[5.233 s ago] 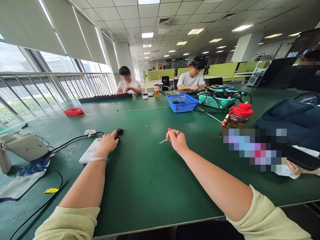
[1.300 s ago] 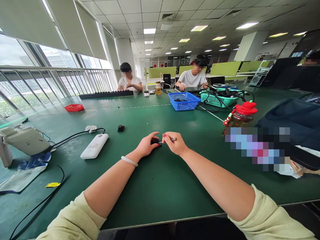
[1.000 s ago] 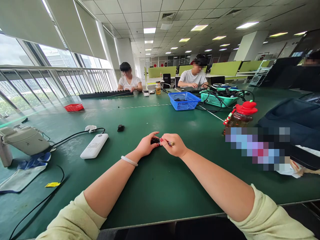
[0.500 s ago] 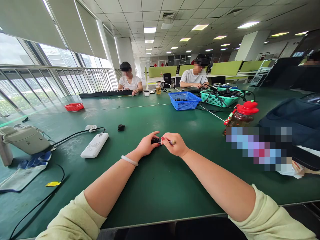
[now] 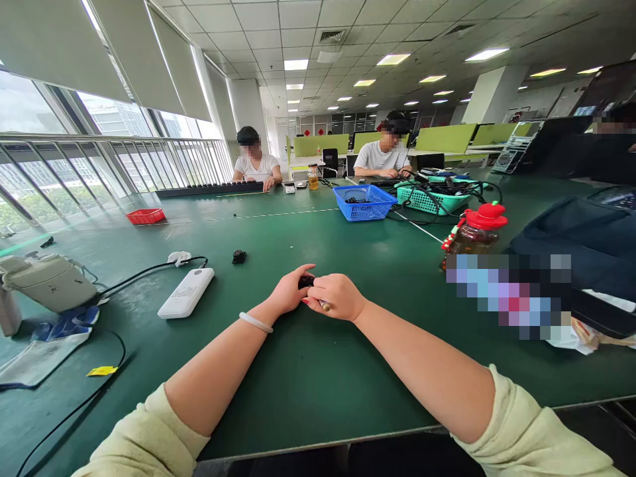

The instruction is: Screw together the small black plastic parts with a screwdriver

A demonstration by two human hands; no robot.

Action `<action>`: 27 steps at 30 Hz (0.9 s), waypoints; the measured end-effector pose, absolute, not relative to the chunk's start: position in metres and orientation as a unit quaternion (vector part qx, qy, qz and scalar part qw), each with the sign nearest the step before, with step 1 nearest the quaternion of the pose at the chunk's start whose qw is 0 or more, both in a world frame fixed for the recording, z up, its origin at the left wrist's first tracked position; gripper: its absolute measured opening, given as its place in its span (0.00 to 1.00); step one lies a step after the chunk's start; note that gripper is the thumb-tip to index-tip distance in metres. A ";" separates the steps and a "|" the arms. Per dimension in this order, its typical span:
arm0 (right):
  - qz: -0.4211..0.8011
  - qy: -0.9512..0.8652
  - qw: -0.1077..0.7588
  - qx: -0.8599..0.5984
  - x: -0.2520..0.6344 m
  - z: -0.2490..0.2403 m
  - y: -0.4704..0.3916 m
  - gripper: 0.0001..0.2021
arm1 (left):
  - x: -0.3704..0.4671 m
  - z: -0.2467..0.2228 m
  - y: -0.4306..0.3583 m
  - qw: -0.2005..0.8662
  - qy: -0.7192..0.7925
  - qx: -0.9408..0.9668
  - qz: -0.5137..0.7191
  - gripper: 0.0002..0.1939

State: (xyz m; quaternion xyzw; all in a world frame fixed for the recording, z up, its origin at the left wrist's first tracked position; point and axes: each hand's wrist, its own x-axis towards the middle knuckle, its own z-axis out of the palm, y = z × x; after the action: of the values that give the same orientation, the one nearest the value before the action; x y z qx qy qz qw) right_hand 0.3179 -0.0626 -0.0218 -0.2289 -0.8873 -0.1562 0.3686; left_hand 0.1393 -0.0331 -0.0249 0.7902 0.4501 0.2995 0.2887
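Observation:
My left hand [image 5: 289,291] is closed around a small black part [image 5: 307,281] on the green table, thumb and forefinger at its sides. My right hand [image 5: 342,297] is a fist around a slim pen-like tool [image 5: 325,306] with a gold-coloured end. Most of that tool is hidden by the fingers, so its tip and exact kind cannot be seen. Both hands touch at the black part, the right one covering its near right side. Beyond the left hand, a second small black piece [image 5: 239,256] lies on the table.
To the left are a white power bank [image 5: 186,293] with a cable and a grey bottle [image 5: 47,283]. A red tray [image 5: 146,216], a blue basket [image 5: 365,211] and a green basket [image 5: 432,201] of cables stand farther off. At right is a red-lidded bottle [image 5: 474,232]. Two people sit opposite.
My right hand has moved slightly left and down, turning so that the tool's gold end points more toward me. My left hand still grips the black part.

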 end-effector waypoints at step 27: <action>0.432 -0.285 0.659 -0.545 0.339 -0.011 -0.031 0.23 | 0.142 -0.022 -0.038 0.288 0.457 0.794 0.277 0.42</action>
State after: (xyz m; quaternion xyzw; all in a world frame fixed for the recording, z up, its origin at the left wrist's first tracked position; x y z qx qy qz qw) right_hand 0.3388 -0.0315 -0.0108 -0.5452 -0.2849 0.4322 0.6594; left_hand 0.1417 -0.0378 -0.0222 0.7945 0.4575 0.2765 0.2881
